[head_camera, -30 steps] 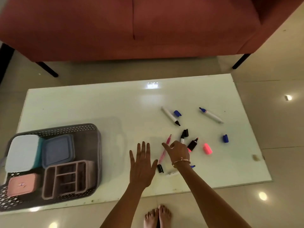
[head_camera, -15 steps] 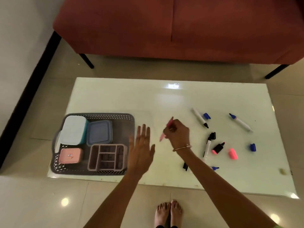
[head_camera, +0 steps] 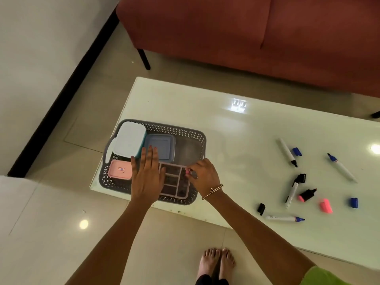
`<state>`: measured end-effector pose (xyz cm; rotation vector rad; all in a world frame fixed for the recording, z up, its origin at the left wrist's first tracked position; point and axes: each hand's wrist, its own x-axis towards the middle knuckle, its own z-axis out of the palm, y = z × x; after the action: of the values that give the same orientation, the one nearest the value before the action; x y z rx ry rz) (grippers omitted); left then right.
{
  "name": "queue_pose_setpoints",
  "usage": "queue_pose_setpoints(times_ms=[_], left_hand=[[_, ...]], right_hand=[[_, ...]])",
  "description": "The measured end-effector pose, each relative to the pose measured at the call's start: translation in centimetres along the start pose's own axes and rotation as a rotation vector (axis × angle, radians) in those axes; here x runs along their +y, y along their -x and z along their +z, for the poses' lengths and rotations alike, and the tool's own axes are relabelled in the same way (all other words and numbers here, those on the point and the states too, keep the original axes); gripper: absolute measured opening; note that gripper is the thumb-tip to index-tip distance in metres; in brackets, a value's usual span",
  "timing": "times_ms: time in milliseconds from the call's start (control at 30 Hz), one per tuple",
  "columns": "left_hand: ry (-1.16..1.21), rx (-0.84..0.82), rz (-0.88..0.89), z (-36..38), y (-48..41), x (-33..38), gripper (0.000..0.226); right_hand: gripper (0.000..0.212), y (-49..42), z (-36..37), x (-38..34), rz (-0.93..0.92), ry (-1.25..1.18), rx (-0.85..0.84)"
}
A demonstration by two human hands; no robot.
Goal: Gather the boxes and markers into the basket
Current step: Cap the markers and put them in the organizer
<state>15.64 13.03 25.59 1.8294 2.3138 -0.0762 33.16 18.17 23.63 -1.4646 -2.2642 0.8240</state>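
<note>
The grey perforated basket (head_camera: 186,132) sits at the table's left end and holds a white-lidded box (head_camera: 128,138), a blue-grey box (head_camera: 161,146), a small pink box (head_camera: 120,169) and a pink divided organiser (head_camera: 174,181). My right hand (head_camera: 202,175) is over the organiser's right side, pinching the pink marker (head_camera: 188,171), of which only a tip shows. My left hand (head_camera: 147,174) hovers flat with fingers spread over the basket's middle. Several markers and loose caps lie at the right, among them a black-tipped marker (head_camera: 286,152), a blue-tipped marker (head_camera: 341,167) and a pink cap (head_camera: 326,205).
The white glossy table (head_camera: 236,140) stands in front of a red sofa (head_camera: 246,38) with black legs. A tiled floor and a wall with a black skirting lie to the left. My bare feet (head_camera: 217,262) are at the table's near edge.
My right hand carried the pink marker left from the marker pile to above the organiser in the basket. My left hand moved left over the basket too. The view swung left.
</note>
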Motion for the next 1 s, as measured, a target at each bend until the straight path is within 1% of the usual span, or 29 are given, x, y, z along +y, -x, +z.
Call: queue_pose_setpoints(times_ms=[167, 200, 267, 333, 400, 433, 533, 633, 733, 800, 933, 1000], left_hand=[[0.027, -0.018, 0.037, 0.7, 0.6, 1.0, 0.068], [0.042, -0.018, 0.052, 0.6, 0.6, 1.5, 0.068], [0.06, -0.008, 0.089, 0.3, 0.3, 3.6, 0.067], [0.066, 0.005, 0.128, 0.0, 0.1, 5.9, 0.061], [0.102, -0.013, 0.192, 0.2, 0.1, 9.4, 0.059], [0.117, -0.03, 0.227, 0.5, 0.1, 11.3, 0.06], [0.096, -0.089, 0.355, 2.4, 0.9, 17.1, 0.061], [0.092, -0.149, 0.466, 5.8, 2.6, 22.0, 0.056], [0.093, -0.191, 0.546, 8.4, 4.1, 25.9, 0.043], [0.08, -0.217, 0.55, 9.5, 4.7, 27.5, 0.035], [0.071, -0.232, 0.517, 11.2, 5.1, 29.1, 0.033], [0.078, -0.256, 0.476, 11.6, 5.2, 29.1, 0.03]], right_hand=[[0.021, 0.0, 0.1, 0.6, 0.017, 0.034, -0.047], [0.023, 0.1, -0.2, 1.0, 0.016, 0.031, -0.041], [0.026, 0.8, -1.6, 2.7, 0.048, -0.009, 0.03], [0.022, 2.2, -3.3, 5.3, 0.154, -0.091, 0.133], [0.022, 4.7, -5.7, 8.9, 0.284, -0.08, 0.18], [0.025, 6.2, -6.8, 11.0, 0.335, -0.028, 0.169], [0.036, 11.3, -9.2, 16.8, 0.435, 0.156, 0.042], [0.049, 15.7, -9.7, 20.3, 0.438, 0.343, -0.142], [0.052, 18.1, -9.4, 22.1, 0.361, 0.471, -0.246], [0.05, 18.4, -9.2, 22.7, 0.311, 0.514, -0.263], [0.032, 18.3, -8.4, 24.0, 0.17, 0.583, -0.2], [0.028, 18.3, -8.2, 24.4, 0.106, 0.606, -0.176]])
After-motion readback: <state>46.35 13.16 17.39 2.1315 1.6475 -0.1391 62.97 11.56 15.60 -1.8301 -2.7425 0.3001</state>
